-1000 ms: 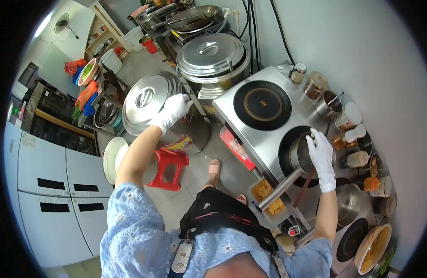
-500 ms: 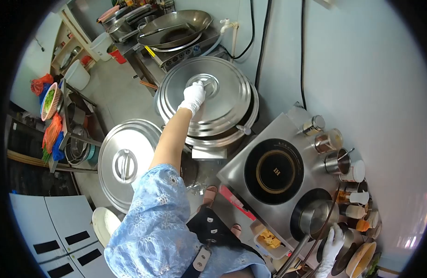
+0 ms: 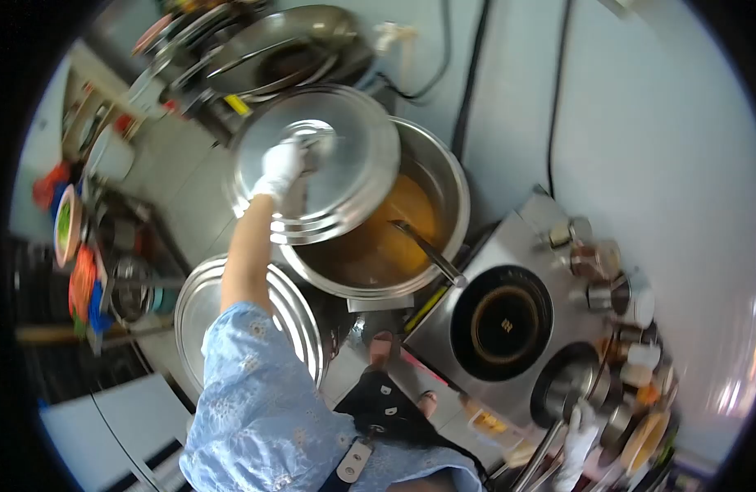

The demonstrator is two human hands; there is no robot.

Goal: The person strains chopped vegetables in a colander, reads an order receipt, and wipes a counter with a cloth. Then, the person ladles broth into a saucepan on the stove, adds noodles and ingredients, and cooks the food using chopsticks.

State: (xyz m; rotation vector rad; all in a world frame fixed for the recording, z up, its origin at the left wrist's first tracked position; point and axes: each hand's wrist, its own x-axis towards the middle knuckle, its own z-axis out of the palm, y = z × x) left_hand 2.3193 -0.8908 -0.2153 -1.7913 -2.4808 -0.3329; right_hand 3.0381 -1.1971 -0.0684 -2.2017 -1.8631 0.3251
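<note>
My left hand (image 3: 281,168), in a white glove, grips the handle of a large steel lid (image 3: 353,156), raised and shifted left over a big pot (image 3: 453,184). Orange-brown broth (image 3: 407,215) shows in the pot, with a ladle (image 3: 431,252) leaning on its right rim. My right hand (image 3: 581,430), also gloved, is low at the right beside the handle of a small pan (image 3: 571,381); blur hides how its fingers lie.
A second lidded pot (image 3: 292,328) stands at the lower left. An induction hob (image 3: 501,324) lies to the right, with jars (image 3: 595,258) along the wall. A wok (image 3: 288,53) sits at the back.
The lid has come off the big pot and moved left in my left hand, uncovering the broth and ladle. The view has shifted, and my right hand remains near the pan handle.
</note>
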